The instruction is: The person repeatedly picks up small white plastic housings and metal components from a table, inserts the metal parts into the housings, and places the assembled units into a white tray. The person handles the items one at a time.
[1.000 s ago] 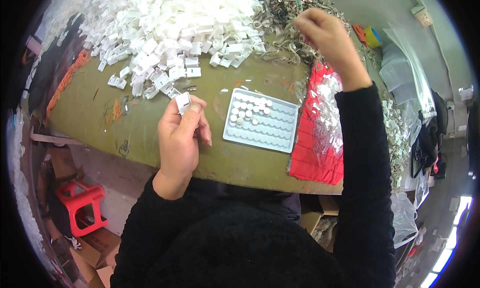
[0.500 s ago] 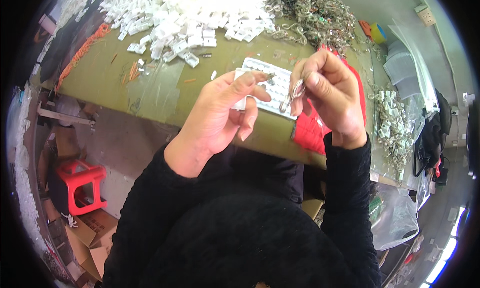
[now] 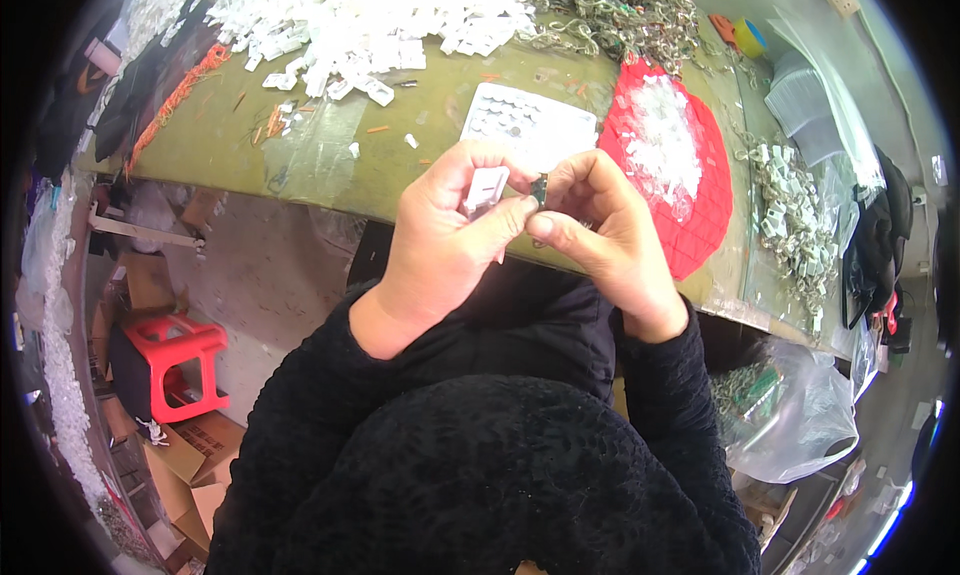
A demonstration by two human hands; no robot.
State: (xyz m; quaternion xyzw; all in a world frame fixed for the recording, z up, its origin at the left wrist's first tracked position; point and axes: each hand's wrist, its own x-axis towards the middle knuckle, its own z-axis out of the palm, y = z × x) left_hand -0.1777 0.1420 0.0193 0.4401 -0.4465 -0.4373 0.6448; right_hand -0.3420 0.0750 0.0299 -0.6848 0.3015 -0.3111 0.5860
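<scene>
The left hand (image 3: 450,220) is closed around a white case (image 3: 487,188), whose slotted face shows between thumb and fingers. The right hand (image 3: 605,235) has thumb and forefinger pinched together on a small dark part (image 3: 540,190), just beside the case on its right. The left thumb tip meets the right fingertips at this part; whether it presses on the part as well, I cannot tell.

The grip is in front of the near edge of the bench (image 3: 320,165). Just beyond it is a pale tray (image 3: 568,130), partly hidden by the fingers. Farther beyond, to the left of the grip, spreads a pile of white cases (image 3: 350,35); beyond and to the right sits a heap of cords (image 3: 625,15). Near the right hand, on its right, a red cloth (image 3: 705,190) bears white bits (image 3: 660,125), and farther right lies a second heap (image 3: 790,215). Well apart from the grip, below left, are a red stool (image 3: 175,330) and a carton (image 3: 180,450); below right hangs a clear bag (image 3: 805,420).
</scene>
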